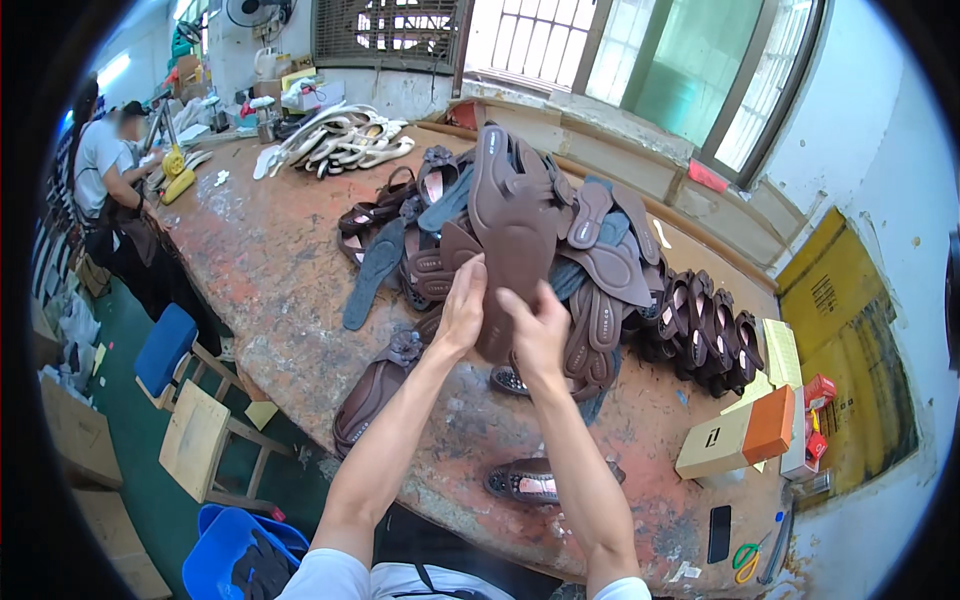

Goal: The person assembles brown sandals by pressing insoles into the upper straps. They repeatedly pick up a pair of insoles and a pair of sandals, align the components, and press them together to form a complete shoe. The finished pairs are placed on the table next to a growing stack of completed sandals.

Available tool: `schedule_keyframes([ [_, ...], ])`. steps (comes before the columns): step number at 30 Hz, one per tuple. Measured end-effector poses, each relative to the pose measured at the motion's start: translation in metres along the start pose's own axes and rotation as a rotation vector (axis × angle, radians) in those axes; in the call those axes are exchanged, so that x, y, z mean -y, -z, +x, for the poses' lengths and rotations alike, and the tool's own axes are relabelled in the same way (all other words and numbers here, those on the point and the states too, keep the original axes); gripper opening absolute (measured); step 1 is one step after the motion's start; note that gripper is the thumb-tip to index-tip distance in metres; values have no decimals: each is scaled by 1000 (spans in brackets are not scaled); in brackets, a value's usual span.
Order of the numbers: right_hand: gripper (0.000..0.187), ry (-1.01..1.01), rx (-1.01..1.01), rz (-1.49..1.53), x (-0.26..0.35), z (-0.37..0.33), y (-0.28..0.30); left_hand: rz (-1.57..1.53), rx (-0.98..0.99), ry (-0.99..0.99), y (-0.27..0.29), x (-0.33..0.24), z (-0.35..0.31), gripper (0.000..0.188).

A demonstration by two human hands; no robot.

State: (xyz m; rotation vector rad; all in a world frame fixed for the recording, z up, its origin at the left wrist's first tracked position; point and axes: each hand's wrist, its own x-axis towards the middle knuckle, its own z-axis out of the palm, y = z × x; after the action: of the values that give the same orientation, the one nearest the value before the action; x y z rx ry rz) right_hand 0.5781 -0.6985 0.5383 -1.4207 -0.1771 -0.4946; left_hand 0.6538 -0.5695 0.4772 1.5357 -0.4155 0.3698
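A brown shoe insole (516, 262) is held up above the bench between my two hands. My left hand (464, 312) grips its left edge with the fingers close together. On the other side, my right hand (540, 332) is closed around its right edge, the thumb over the face. Behind it lies a heap of brown insoles (488, 185), grey-blue liners (375, 270) and dark sandals with flower trim. One brown shoe (372, 400) rests beside my left forearm. A studded shoe (525, 482) lies near the front edge, partly behind my right forearm.
Dark sandals (705, 325) stand in rows at the right, near an orange and beige box (735, 446). A phone (719, 534) and scissors (746, 562) lie at the front right. Pale sandals (345, 140) are piled at the far left. Stools (208, 440) and a co-worker (110, 170) are beyond the bench's left edge.
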Motion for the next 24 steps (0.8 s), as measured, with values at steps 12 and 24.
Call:
schedule_keyframes([
  [12,37,-1035,-770,-252,76,-361,293,450,853,-56,-24,-82,-248,103],
  [24,45,-339,513,-1344,110,-306,301,242,866,-6,2,-58,-256,107],
])
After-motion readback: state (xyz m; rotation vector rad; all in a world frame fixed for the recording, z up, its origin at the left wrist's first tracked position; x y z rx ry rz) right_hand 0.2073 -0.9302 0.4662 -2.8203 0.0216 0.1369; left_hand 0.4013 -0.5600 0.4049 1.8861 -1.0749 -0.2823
